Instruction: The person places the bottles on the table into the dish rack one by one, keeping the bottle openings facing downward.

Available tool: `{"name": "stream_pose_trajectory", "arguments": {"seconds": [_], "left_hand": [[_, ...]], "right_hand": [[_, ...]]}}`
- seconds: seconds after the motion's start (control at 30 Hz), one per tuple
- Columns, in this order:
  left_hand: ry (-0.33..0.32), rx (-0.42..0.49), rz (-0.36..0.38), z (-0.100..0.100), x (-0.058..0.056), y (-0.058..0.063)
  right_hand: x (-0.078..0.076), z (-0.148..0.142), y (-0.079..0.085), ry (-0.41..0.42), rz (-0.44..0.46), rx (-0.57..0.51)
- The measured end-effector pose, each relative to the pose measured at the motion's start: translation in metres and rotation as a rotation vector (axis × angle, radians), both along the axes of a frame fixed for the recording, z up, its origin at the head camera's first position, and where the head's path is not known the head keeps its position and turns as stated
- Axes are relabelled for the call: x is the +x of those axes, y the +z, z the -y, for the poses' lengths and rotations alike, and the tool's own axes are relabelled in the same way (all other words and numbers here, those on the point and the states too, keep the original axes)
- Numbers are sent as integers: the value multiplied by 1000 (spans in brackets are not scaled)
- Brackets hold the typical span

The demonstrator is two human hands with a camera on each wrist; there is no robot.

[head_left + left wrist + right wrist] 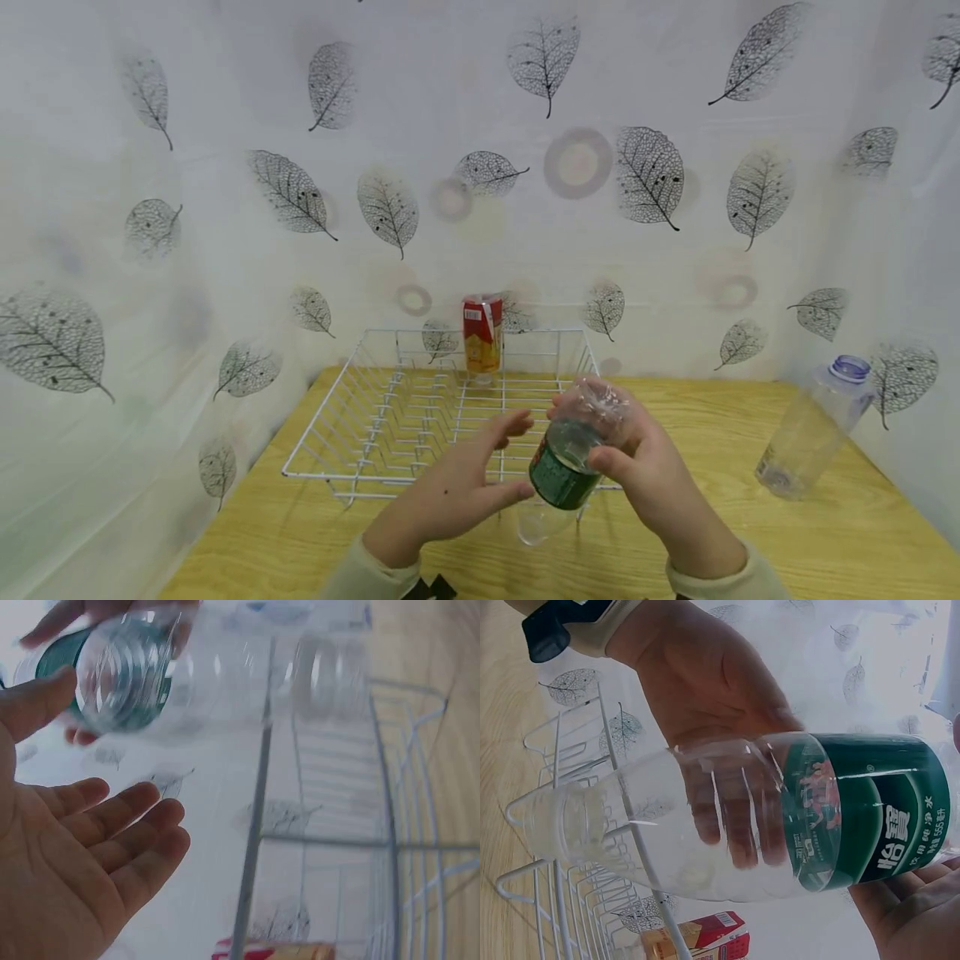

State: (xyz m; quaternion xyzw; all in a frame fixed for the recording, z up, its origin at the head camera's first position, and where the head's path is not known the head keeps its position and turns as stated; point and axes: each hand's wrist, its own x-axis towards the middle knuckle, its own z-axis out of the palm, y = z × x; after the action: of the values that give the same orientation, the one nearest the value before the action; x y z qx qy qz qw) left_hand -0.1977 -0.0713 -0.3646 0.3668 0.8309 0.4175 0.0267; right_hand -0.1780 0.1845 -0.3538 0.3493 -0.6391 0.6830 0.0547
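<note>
A clear plastic water bottle with a green label is tilted, base up and mouth down, in front of the rack. My right hand grips it near the base, with the thumb on the near side. The label faces the right wrist view, its neck pointing toward the wire rack. Beside the label, my left hand has its fingers spread and relaxed, holding nothing. In the left wrist view the left palm shows bare below the bottle.
A white wire dish rack stands on the wood-grain table. Toward its back, a red and gold container stands in it. To the right leans a clear bottle with a purple mouth. A leaf-print curtain hangs behind and at both sides.
</note>
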Motion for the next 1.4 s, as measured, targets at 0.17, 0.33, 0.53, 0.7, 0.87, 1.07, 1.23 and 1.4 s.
{"name": "stream_pose_trajectory", "arguments": {"seconds": [0.17,0.33,0.53,0.7,0.87,1.07,1.23,1.4], "left_hand": [[150,-24,-64,25,-17,5],[330,-103,-67,60,-39,0],[457,-205,-56,104,-61,-9],[543,-249,-29,137,-67,-11],[591,-266,9,164,-73,-14],[624,-260,50,191,-79,-22],[632,-234,137,207,-80,-29],[608,-197,207,214,-83,-35]], "right_hand": [[0,-1,3,9,37,0],[-1,0,1,-1,67,0],[-2,-1,-3,-17,87,17],[-2,-2,-3,-18,83,20],[-3,-4,-1,-23,69,20],[-4,-7,1,-54,66,39],[-5,-8,3,-50,54,41],[-5,-12,8,-70,-6,73]]}}
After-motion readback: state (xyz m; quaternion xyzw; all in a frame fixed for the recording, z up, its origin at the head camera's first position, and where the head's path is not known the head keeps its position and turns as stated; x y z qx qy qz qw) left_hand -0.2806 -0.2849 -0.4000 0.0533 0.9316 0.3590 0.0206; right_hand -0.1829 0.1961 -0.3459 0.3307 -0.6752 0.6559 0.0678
